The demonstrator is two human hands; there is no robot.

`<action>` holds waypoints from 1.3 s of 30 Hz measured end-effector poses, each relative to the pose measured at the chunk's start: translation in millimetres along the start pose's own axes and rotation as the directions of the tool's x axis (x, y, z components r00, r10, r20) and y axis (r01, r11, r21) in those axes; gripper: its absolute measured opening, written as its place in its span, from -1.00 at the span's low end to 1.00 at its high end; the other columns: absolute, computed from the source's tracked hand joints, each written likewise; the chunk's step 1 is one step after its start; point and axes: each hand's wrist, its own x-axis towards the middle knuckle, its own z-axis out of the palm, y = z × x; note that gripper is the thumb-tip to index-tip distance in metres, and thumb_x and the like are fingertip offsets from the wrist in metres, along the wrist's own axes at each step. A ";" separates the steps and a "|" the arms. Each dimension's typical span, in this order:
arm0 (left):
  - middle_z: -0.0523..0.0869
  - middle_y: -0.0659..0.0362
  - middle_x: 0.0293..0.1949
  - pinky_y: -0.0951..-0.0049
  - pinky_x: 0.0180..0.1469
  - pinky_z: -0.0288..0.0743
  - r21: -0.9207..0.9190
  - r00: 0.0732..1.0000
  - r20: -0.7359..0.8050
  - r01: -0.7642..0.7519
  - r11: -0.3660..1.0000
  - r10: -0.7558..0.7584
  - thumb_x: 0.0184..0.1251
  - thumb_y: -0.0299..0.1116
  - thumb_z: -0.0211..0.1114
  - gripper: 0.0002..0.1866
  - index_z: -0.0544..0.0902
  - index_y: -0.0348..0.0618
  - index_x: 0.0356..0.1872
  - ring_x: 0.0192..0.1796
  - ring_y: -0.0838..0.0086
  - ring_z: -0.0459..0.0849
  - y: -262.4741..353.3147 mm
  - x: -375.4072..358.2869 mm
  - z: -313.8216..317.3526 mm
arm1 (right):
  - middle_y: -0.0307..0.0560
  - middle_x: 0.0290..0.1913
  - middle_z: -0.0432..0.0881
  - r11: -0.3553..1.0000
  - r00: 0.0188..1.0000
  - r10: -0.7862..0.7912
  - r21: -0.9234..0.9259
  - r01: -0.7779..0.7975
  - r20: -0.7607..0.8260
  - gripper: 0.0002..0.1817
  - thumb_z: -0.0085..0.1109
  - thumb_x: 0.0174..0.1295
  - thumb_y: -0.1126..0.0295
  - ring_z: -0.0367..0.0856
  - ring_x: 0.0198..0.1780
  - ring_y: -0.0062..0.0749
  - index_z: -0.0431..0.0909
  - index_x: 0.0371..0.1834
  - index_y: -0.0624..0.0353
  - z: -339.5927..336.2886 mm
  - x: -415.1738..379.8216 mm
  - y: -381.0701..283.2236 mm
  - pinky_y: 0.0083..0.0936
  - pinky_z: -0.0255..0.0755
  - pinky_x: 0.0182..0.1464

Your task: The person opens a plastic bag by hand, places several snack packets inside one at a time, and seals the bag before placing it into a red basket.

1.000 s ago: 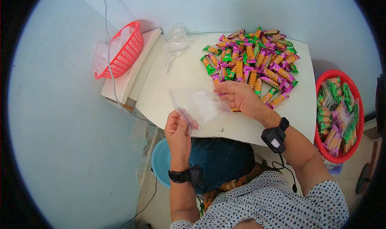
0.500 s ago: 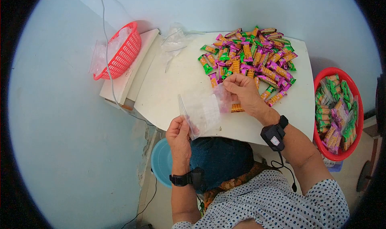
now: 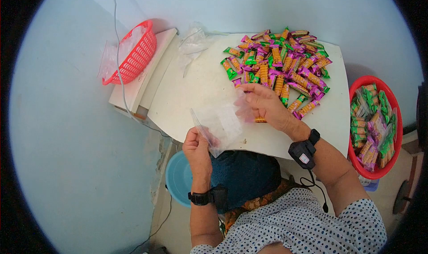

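Note:
My left hand (image 3: 198, 146) pinches one corner of a clear plastic bag (image 3: 221, 124) just above the near edge of the white table (image 3: 196, 87). My right hand (image 3: 266, 104) grips the bag's opposite edge, fingers curled, right beside the near edge of a big pile of wrapped snack bars (image 3: 285, 67) in purple, green and orange wrappers. A single snack bar (image 3: 261, 119) lies on the table under my right palm. The bag is stretched between both hands and looks empty.
A red bowl (image 3: 372, 82) full of bagged snack bars stands at the right. A red basket (image 3: 133, 55) with clear bags sits on a board at the back left, loose bags (image 3: 194, 42) beside it. A blue basin (image 3: 176, 178) is below the table.
My right hand went from spread open over the bag's edge to gripping it near the pile. The bag has sunk lower and nearer my left hand, which dropped slightly.

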 end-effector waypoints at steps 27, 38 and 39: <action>0.68 0.27 -0.45 0.60 -0.41 0.44 0.257 0.998 0.042 -0.056 0.965 0.047 0.56 -0.37 0.14 -0.77 0.66 -0.27 0.03 -0.47 0.64 0.58 4.0 -6.0 -7.8 | -0.28 -0.45 0.63 0.986 0.985 -0.113 -0.138 0.094 -0.134 -0.66 0.16 0.47 0.13 0.62 -0.50 -0.61 0.66 -0.30 0.18 -6.8 3.5 7.6 -0.57 0.61 -0.45; 0.71 0.29 -0.36 0.64 -0.40 0.43 0.294 0.996 -0.083 -0.014 0.956 0.040 0.48 -0.46 0.26 -0.85 0.69 -0.30 -0.06 -0.40 0.71 0.59 4.8 -7.1 -15.1 | -0.32 -0.44 0.63 0.954 0.972 -0.192 -0.258 0.153 -0.134 -0.67 0.14 0.49 0.14 0.61 -0.47 -0.65 0.67 -0.24 0.20 -5.9 5.7 13.4 -0.62 0.57 -0.42; 0.71 0.28 -0.35 0.63 -0.39 0.43 0.302 0.984 -0.156 -0.040 0.952 0.091 0.48 -0.45 0.26 -0.85 0.70 -0.30 -0.07 -0.40 0.70 0.59 10.0 -5.1 -18.4 | -0.33 -0.45 0.62 0.936 0.968 -0.230 -0.296 0.190 -0.104 -0.67 0.13 0.49 0.15 0.61 -0.46 -0.65 0.67 -0.22 0.22 -7.2 7.0 14.8 -0.64 0.56 -0.40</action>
